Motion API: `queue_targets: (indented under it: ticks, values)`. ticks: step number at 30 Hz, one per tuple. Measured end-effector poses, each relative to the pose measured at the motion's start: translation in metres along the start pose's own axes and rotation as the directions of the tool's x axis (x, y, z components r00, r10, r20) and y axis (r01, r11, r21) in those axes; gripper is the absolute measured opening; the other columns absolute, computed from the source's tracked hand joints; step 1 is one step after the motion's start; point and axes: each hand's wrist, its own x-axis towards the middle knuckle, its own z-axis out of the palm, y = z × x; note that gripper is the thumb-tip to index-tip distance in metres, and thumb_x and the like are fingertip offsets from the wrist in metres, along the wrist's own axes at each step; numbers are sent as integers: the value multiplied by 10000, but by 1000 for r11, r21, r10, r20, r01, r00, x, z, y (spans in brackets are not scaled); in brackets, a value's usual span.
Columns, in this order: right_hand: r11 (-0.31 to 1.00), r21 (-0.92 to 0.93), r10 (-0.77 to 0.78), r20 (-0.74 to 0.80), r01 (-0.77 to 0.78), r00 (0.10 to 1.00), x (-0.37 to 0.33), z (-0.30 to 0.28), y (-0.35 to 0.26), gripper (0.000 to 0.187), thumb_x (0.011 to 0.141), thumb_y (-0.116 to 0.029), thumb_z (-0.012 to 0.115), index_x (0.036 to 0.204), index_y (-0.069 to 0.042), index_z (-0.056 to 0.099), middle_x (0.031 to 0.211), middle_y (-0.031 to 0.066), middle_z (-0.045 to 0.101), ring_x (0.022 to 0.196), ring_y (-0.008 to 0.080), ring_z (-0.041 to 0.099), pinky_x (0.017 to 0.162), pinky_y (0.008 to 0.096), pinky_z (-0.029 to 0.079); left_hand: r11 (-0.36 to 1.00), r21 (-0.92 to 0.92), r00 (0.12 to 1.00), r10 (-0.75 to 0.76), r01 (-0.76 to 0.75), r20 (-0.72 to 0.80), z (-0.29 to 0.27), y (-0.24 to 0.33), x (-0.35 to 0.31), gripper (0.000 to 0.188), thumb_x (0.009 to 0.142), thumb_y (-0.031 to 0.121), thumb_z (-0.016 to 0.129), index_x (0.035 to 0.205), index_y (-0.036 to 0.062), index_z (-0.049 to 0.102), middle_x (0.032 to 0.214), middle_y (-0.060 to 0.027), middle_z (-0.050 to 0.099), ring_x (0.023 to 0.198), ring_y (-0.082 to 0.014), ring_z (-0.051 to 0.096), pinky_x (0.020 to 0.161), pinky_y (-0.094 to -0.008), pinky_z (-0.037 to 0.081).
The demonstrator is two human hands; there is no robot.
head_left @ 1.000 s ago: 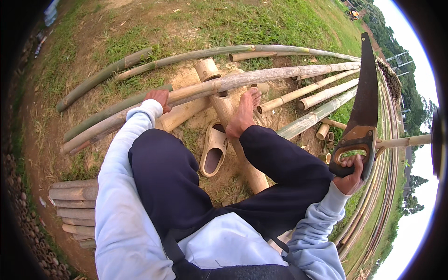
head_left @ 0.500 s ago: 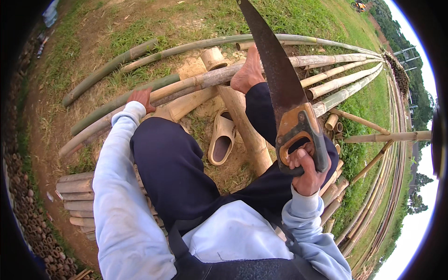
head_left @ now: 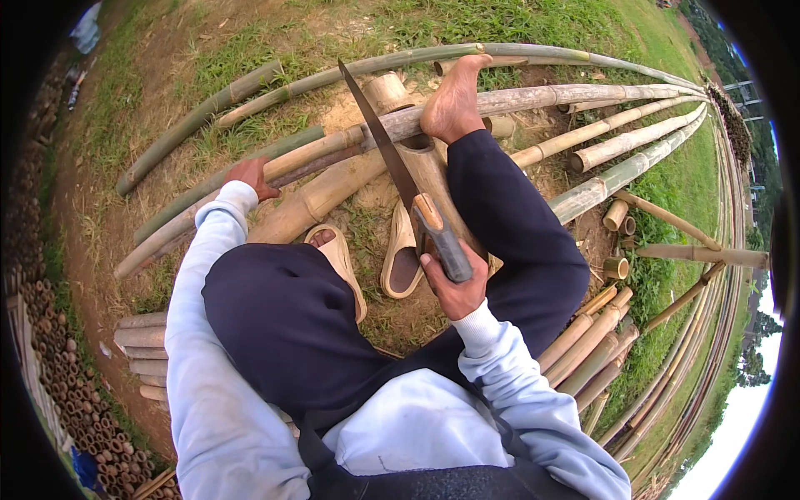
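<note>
My right hand (head_left: 460,283) is wrapped round the black and wooden handle of a handsaw (head_left: 385,143). The blade points away from me and crosses over a long bamboo pole (head_left: 533,98); whether its teeth touch the pole I cannot tell. To the left, my left hand (head_left: 252,177) grips the tan end part of the bamboo pole. My bare right foot (head_left: 456,100) presses on top of that pole, right of the blade. Thick bamboo pieces (head_left: 321,198) lie beneath it as a support.
One empty tan clog (head_left: 403,257) sits between my legs; my left foot wears the other (head_left: 340,265). More poles (head_left: 612,137) fan out to the right. Cut bamboo pieces (head_left: 583,342) are piled at the right and left, with a stack of short tubes (head_left: 71,392) at far left.
The saw has come down and left from its raised position, turning edge-on over the pole. My right foot shows more fully on the pole. My left hand stays on the bamboo.
</note>
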Motion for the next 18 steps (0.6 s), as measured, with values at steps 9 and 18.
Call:
queue_targets:
  ticks: [9, 18]
  values:
    - [996, -81, -21, 123, 31, 992, -29, -5, 0, 286, 898, -90, 754, 1144, 25, 663, 839, 84, 696, 771, 106, 638, 722, 281, 511, 1000, 14, 999, 17, -16, -35, 2, -5, -1, 793, 657, 399, 870, 1348, 108, 613, 1130, -222, 714, 1079, -395, 676, 948, -491, 540]
    - [992, -33, -112, 150, 118, 982, 82, 37, 1, 216, 917, -154, 758, 914, 16, 624, 645, 23, 523, 628, 92, 464, 577, 318, 430, 999, 52, 1000, 14, -13, -23, -4, 9, -1, 702, 689, 371, 859, 1293, 91, 634, 1100, -213, 726, 1047, -398, 688, 941, -499, 547]
